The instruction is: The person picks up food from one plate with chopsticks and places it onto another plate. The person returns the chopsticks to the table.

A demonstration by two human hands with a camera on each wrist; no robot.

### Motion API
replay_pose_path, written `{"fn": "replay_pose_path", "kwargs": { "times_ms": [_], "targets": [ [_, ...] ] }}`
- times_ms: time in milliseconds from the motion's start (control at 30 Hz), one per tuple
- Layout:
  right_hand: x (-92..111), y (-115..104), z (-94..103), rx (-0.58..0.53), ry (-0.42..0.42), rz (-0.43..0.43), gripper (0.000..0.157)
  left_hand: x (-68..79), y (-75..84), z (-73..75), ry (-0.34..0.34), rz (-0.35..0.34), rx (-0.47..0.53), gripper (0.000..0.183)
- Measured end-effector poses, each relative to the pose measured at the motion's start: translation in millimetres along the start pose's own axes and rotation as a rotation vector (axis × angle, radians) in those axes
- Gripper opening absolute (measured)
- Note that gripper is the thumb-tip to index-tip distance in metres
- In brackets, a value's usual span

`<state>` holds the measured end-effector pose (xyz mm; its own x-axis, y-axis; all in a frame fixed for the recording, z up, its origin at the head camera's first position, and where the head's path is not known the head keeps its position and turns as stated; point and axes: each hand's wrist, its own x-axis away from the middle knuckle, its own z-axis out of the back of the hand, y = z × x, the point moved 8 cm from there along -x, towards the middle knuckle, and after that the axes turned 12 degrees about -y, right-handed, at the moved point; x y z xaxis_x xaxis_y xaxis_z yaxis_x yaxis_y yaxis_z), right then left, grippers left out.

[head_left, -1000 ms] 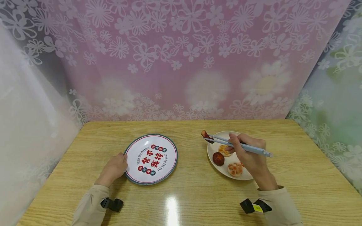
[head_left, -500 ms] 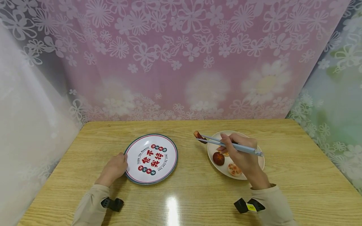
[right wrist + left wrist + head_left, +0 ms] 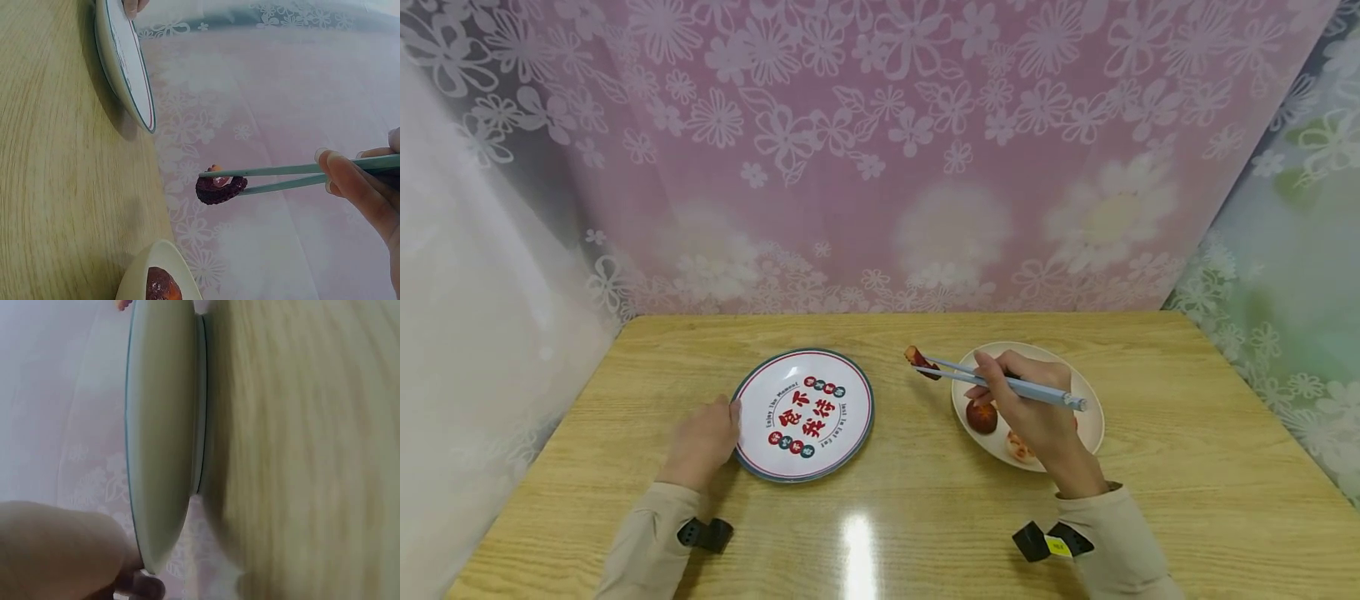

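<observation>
On the left half of the table [image 3: 925, 508], well in from its left edge, our left hand [image 3: 703, 442] pinches the near-left rim of the printed plate [image 3: 803, 417], thumb over the lip and a finger beneath; the left wrist view suggests the plate sits on its foot, the hand only steadying it. Moving right, the dark red curled piece [image 3: 922, 364] hangs in the air between the two plates, toward the table's far edge, nipped between the tips of the pale blue chopsticks [image 3: 1047, 394]. Behind those tips our right hand [image 3: 1033, 417] grips the sticks, hovering over the cream plate [image 3: 1092, 432] on the table's right half, where a round dark red piece [image 3: 981, 417] and a pale orange slice [image 3: 1018, 447], partly hidden by the hand, lie toward the plate's left and near rim. We judge the step in hand to be a carry, with the piece lifted clear of either plate. The next move, as we see it, calls for even pressure on the sticks, since that curled shape could roll out, and enough height to clear a rim.
</observation>
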<state>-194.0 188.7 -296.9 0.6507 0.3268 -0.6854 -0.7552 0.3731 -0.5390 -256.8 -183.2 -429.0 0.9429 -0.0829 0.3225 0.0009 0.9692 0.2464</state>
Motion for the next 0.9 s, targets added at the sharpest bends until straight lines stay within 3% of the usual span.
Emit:
{"fn": "replay_pose_path", "kwargs": {
  "times_ms": [200, 400, 733, 900],
  "targets": [
    [-0.8, -0.2, -1.0, 0.004, -0.008, -0.009, 0.024, -0.3, 0.4, -3.1, -0.014, -0.075, -0.026, 0.044],
    [0.6, 0.5, -1.1, 0.037, -0.005, -0.004, 0.026, -3.6, -2.0, -0.8, 0.057, -0.154, -0.099, 0.04],
    [-0.7, -4.0, -2.4, 0.116, 0.011, 0.046, 0.023, -5.7, 1.8, 4.7, 0.14, -0.227, -0.158, 0.029],
    [-0.8, -6.4, -3.8, 0.115, 0.011, 0.061, 0.022, -6.6, 6.0, 6.1, 0.133, -0.241, -0.177, 0.027]
  ]
}}
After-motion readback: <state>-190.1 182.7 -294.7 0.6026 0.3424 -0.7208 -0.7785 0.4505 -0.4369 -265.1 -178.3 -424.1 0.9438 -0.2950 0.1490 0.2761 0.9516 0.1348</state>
